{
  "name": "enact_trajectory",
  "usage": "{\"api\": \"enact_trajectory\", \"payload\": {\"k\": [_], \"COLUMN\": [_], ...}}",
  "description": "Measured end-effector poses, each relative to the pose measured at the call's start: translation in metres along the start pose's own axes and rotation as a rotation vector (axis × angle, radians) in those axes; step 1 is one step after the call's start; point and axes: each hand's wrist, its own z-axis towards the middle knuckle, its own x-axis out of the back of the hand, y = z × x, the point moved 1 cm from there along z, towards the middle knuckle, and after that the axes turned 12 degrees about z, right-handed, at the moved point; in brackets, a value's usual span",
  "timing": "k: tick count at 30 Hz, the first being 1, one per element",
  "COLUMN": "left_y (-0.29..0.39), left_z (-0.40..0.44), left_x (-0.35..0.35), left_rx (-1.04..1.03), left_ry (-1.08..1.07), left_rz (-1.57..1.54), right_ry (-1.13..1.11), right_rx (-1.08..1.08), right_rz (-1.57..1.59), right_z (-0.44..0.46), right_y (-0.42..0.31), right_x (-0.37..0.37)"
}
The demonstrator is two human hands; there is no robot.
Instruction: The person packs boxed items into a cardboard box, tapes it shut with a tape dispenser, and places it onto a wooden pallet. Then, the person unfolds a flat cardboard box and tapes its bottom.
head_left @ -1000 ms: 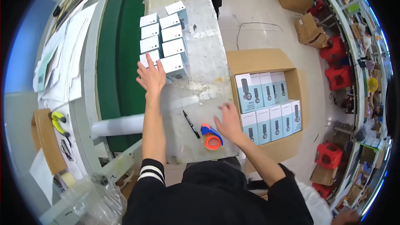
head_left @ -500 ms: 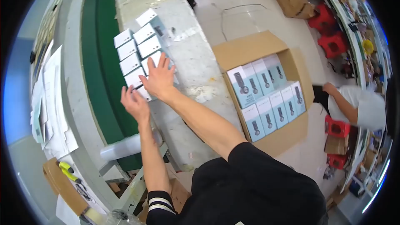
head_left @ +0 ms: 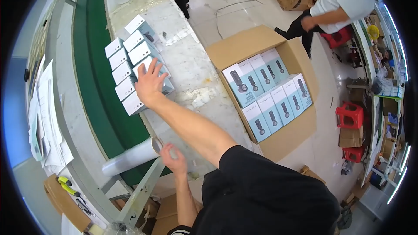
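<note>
- At ten o'clock, our right hand (head_left: 150,82) spreads wide over the white boxes (head_left: 125,88), probably steadying their snug rows
- At eight, beside the plastic roll (head_left: 133,158), our left hand (head_left: 175,159) looks loosely parted, apparently empty

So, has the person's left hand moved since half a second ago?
Yes. Judged against the roll, the left hand has drawn back from the white-topped boxes and is now beside the roll's near end.
</note>
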Motion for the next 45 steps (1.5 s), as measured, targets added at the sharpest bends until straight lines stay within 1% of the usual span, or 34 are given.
{"api": "enact_trajectory", "payload": {"k": [2, 5, 8, 11, 14, 15, 17, 18, 21, 24, 25, 27, 28, 29, 30, 32, 33, 36, 37, 38, 42, 45], "left_y": [-0.005, -0.014, -0.005, -0.002, 0.004, 0.022, 0.085, 0.113, 0.175, 0.214, 0.216, 0.220, 0.221, 0.217, 0.212, 0.200, 0.194, 0.200, 0.198, 0.199, 0.215, 0.221], "left_z": [-0.028, -0.053, -0.058, -0.068, -0.053, -0.056, -0.050, -0.045, -0.044, -0.056, -0.063, -0.082, -0.091, -0.094, -0.095, -0.095, -0.097, -0.102, -0.104, -0.104, -0.096, -0.094], "left_x": [-0.002, 0.003, 0.007, -0.004, -0.014, -0.022, -0.027, -0.030, -0.049, -0.074, -0.085, -0.096, -0.100, -0.105, -0.105, -0.102, -0.102, -0.079, -0.079, -0.078, -0.070, -0.070], "left_rx": [0.032, -0.002, 0.083, 0.196, 0.490, 0.642, 0.771, 0.828, 0.772, 0.910, 0.921, 0.944, 0.957, 0.965, 0.964, 0.961, 0.956, 0.847, 0.907, 0.908, 0.954, 0.953], "left_ry": [-0.127, -0.249, -0.328, -0.397, -0.524, -0.623, -0.720, -0.765, -0.887, -0.669, -0.674, -0.702, -0.712, -0.668, -0.687, -0.725, -0.691, -0.908, -0.883, -0.911, -1.071, -1.138], "left_rz": [-0.039, -0.041, -0.134, -0.226, -0.578, -0.845, -1.354, -1.611, -2.024, -1.728, -1.600, -1.473, -1.409, -1.346, -1.385, -1.463, -1.392, -1.477, -1.438, -1.429, -1.408, -1.407], "right_ry": [-0.071, -0.073, -0.057, -0.059, 0.043, 0.115, 0.269, 0.289, 0.342, 0.327, 0.294, 0.217, 0.215, 0.212, 0.208, 0.340, 0.405, 0.580, 0.588, 0.593, 0.418, 0.341], "right_rx": [-0.051, -0.074, -0.056, -0.043, 0.050, 0.072, 0.219, 0.230, 0.206, 0.120, 0.023, -0.172, -0.225, -0.279, -0.333, -0.329, -0.289, -0.183, -0.115, -0.047, -0.144, -0.218], "right_rz": [0.081, 0.136, 0.245, 0.389, 0.542, 0.622, 0.685, 0.707, 0.718, 0.717, 0.750, 0.810, 0.876, 0.941, 1.006, 0.927, 0.880, 0.701, 0.532, 0.363, 0.400, 0.419], "right_z": [0.005, 0.015, 0.014, 0.002, -0.031, -0.051, -0.088, -0.109, -0.174, -0.230, -0.240, -0.255, -0.257, -0.255, -0.252, -0.246, -0.240, -0.201, -0.179, -0.156, -0.081, -0.062], "right_y": [0.005, 0.021, 0.046, 0.087, 0.104, 0.124, 0.158, 0.171, 0.205, 0.239, 0.253, 0.285, 0.305, 0.328, 0.349, 0.385, 0.409, 0.460, 0.478, 0.491, 0.515, 0.532], "right_x": [0.023, 0.028, 0.050, 0.091, 0.137, 0.167, 0.206, 0.223, 0.259, 0.283, 0.292, 0.308, 0.317, 0.327, 0.336, 0.356, 0.358, 0.366, 0.365, 0.359, 0.321, 0.291]}}
